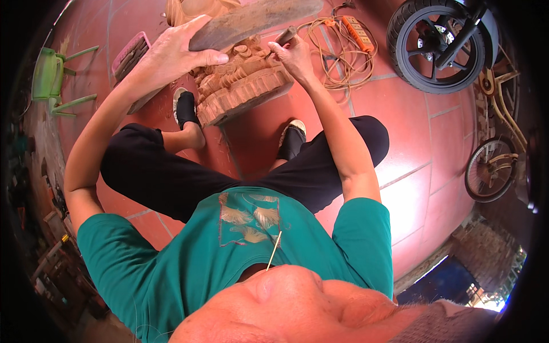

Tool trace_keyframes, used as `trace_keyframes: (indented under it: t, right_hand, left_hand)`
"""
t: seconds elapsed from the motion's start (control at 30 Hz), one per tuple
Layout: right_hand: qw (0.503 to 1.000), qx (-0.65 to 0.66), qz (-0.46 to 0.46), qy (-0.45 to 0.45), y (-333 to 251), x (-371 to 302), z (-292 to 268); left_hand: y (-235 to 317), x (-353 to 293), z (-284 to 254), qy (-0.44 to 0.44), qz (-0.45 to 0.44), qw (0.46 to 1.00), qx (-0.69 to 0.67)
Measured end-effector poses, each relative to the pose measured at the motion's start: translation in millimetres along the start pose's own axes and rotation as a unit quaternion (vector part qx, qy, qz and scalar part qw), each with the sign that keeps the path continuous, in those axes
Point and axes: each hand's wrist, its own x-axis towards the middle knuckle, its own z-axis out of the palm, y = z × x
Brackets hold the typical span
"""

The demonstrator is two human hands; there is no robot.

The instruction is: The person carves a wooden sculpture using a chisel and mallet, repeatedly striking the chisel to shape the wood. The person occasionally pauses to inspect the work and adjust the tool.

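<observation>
My left hand (174,52) is closed round a long, flat wooden bat (257,23), its thumb stretched along the near side and its other fingers partly hidden. The bat slants up to the right above a carved wooden block (246,86), thick with relief figures and scalloped along its near edge. At the block's right, my right hand (293,56) grips a short round tool handle (286,35), which looks like a chisel's; its blade end is hidden. The block rests on the floor between my feet.
A pink basket (140,39) of narrow tools stands left of the block. Beyond lies another wooden carving (197,8). An orange power strip (358,34) with coiled cable (329,77) is at the right, near a motorbike wheel (437,46). A green plastic chair (48,77) stands far left.
</observation>
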Motion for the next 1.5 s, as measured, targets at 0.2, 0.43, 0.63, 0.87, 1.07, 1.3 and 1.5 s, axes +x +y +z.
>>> trace_keyframes:
  t: [0.2, 0.43, 0.63, 0.87, 1.07, 1.3, 1.5]
  right_hand:
    - [0.993, 0.115, 0.023, -0.006, -9.5, -9.7, -3.1]
    - [0.997, 0.07, 0.005, 0.012, -0.7, -17.7, -5.4]
    - [0.999, 0.046, 0.018, 0.013, -10.7, -21.9, -5.2]
    - [0.998, 0.055, 0.01, 0.011, -9.4, -22.5, -1.8]
    - [0.997, 0.069, 0.017, 0.011, -5.2, -18.9, -0.7]
    - [0.999, 0.05, 0.007, 0.016, -4.2, -16.4, -2.0]
    - [1.0, 0.024, 0.008, 0.016, -2.4, -16.2, -0.8]
  left_hand:
    - [-3.9, -13.2, 8.4, 0.019, 0.046, 0.998, -0.039]
    - [-13.9, -5.3, 18.9, 0.013, 0.045, 0.999, 0.018]
    - [-16.6, -2.4, 22.2, 0.034, 0.088, 0.995, 0.034]
    - [-23.0, 2.0, 27.5, 0.048, 0.132, 0.99, -0.013]
    - [-25.0, 11.0, 28.5, 0.011, 0.096, 0.995, 0.038]
    - [-18.0, 9.7, 28.6, 0.007, 0.096, 0.995, 0.027]
    - [-21.8, 13.6, 32.0, 0.014, 0.109, 0.993, 0.031]
